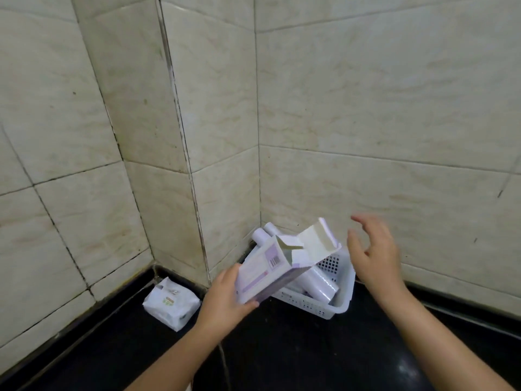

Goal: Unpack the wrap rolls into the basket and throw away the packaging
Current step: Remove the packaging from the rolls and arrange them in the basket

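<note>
The box (267,270) is matt printed cardboard, the basket (342,294) perforated white plastic, the rolls (317,283) glossy film. The table (296,348) is polished black stone (faintly reflective); the wall tiles (366,108) are smooth, veined ceramic.

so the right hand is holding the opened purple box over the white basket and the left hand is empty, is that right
Not quite: the hands are swapped. In the head view the left hand holds the opened purple box over the white basket, which already holds wrap rolls. The right hand is the empty one, fingers spread beside the box.
</note>
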Demonstrator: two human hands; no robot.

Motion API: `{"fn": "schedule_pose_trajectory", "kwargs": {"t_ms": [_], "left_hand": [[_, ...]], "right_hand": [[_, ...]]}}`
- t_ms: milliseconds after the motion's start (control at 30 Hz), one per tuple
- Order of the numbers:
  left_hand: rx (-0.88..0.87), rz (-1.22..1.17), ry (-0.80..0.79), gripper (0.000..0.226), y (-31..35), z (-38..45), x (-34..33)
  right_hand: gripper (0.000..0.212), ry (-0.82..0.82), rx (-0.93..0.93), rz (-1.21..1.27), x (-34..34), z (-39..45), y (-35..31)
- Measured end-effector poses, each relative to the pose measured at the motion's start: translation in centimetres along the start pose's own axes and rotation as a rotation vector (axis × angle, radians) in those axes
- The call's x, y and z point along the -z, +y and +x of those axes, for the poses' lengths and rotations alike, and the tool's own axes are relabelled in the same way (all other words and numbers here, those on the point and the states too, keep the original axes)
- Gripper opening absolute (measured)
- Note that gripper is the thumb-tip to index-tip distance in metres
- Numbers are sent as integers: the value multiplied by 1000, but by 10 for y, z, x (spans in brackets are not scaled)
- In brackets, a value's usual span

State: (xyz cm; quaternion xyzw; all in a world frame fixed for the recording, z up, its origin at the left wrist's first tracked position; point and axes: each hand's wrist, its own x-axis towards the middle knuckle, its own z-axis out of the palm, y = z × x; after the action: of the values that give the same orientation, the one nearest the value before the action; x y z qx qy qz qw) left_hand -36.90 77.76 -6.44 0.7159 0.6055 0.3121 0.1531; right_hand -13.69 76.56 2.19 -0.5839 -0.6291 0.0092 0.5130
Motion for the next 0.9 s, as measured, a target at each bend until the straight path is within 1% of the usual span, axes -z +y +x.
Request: {"fn": "schedule_pose_trajectory", "kwargs": {"t_ms": [33, 67, 100, 133, 167, 200, 233, 300, 367, 400, 467, 567, 600, 633, 667, 733, 833, 900], "left_hand": [[0, 17, -6, 63, 0, 3, 2], [-4, 36, -13, 64, 1, 5, 4], [-15, 61, -19, 66, 2, 9, 6], [-32, 90, -24, 66, 3, 12, 9], [-44, 115, -35, 67, 4, 13, 12], [-64, 143, -41, 67, 5, 15, 14], [-87, 180, -46, 67, 5, 17, 16], [-111, 229, -41, 67, 1, 16, 19], [-121, 232, -9, 66, -4, 16, 20], [-135, 238, 13, 64, -6, 16, 20], [-151, 245, 42, 62, -12, 17, 20], [-139, 254, 49, 54, -19, 19, 22], [-143, 273, 41, 49, -20, 21, 22], [-145, 288, 32, 45, -20, 21, 22], [-143, 291, 27, 44, -20, 23, 22], [-135, 290, 27, 45, -20, 25, 21], [-106, 331, -1, 52, -20, 27, 19], [-105, 363, -40, 55, -20, 28, 18]], "right_hand": [[31, 22, 244, -12, -1, -2, -6], [30, -66, 462, -22, -2, -3, -10], [29, -213, 608, -59, -5, -4, -14], [31, -374, 662, -127, -8, -2, -17], [36, -505, 642, -196, -11, -1, -18], [40, -592, 566, -234, -13, 0, -18], [41, -607, 491, -233, -15, 2, -17], [33, -515, 429, -201, -18, 0, -13], [17, -377, 460, -182, -20, -8, -7], [13, -365, 468, -173, -23, -12, -4], [13, -477, 392, -166, -28, -19, -3], [27, -687, 239, -61, -31, -20, -2], [29, -768, 208, -34, -32, -18, -3], [29, -812, 208, -33, -33, -16, -3], [29, -818, 218, -50, -34, -15, -3], [41, -729, 219, -77, -39, -16, 1], [50, -609, 208, -130, -46, -19, 2], [60, -614, 246, -158, -49, -21, 3]]}}
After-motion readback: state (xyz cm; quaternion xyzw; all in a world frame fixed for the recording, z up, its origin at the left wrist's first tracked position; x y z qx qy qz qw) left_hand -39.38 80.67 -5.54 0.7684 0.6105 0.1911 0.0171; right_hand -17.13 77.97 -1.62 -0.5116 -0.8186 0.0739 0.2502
